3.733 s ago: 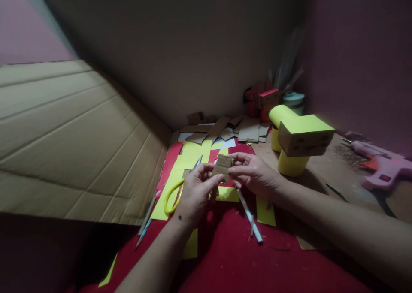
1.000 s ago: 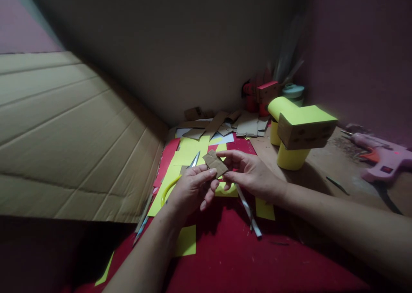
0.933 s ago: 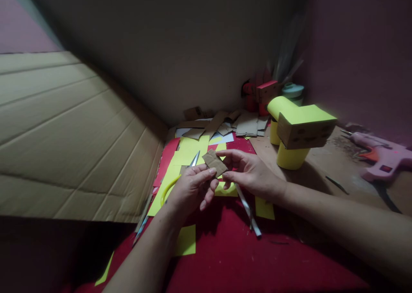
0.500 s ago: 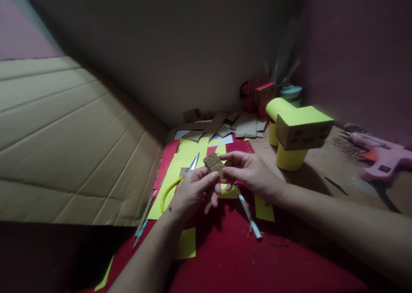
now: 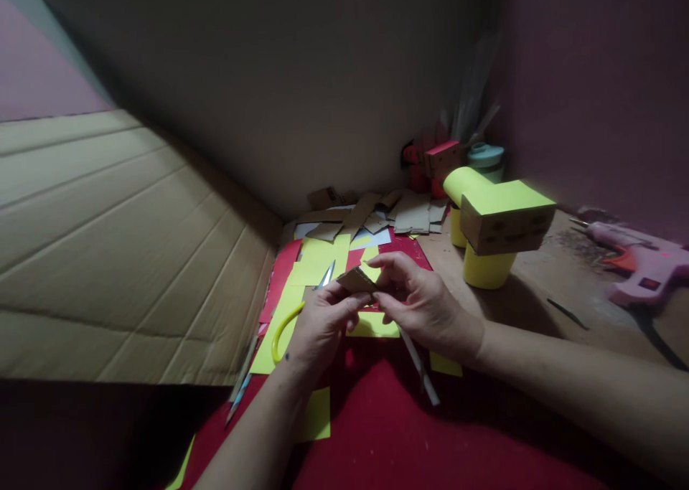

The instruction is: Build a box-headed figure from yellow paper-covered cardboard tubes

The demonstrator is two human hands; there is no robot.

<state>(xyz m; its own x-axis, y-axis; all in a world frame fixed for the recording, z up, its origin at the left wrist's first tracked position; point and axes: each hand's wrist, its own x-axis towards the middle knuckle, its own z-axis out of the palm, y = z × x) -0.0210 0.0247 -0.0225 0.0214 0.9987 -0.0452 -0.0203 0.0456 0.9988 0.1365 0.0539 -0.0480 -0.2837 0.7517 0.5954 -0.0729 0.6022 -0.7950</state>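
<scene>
A small folded cardboard piece (image 5: 356,280) is held between both hands, above the red surface. My left hand (image 5: 326,321) pinches its left and lower side. On its right edge, my right hand (image 5: 417,300) grips it with thumb and fingers. Scissors with a yellow handle (image 5: 283,332) lie beside and partly under my left hand, blades pointing away. Yellow paper (image 5: 323,259) is spread beyond the hands. A thin grey-white stick (image 5: 421,371) rests below my right hand.
Cardboard scraps (image 5: 412,211) pile at the back. A yellow paper figure with a cardboard box (image 5: 503,221) stands right, near a pink glue gun (image 5: 640,257). A large cardboard sheet (image 5: 123,260) leans left. A pencil (image 5: 237,400) lies by its lower edge.
The cardboard piece has been tilted, so its edge now faces the camera more. My right hand's fingers have shifted around it. The view has moved slightly.
</scene>
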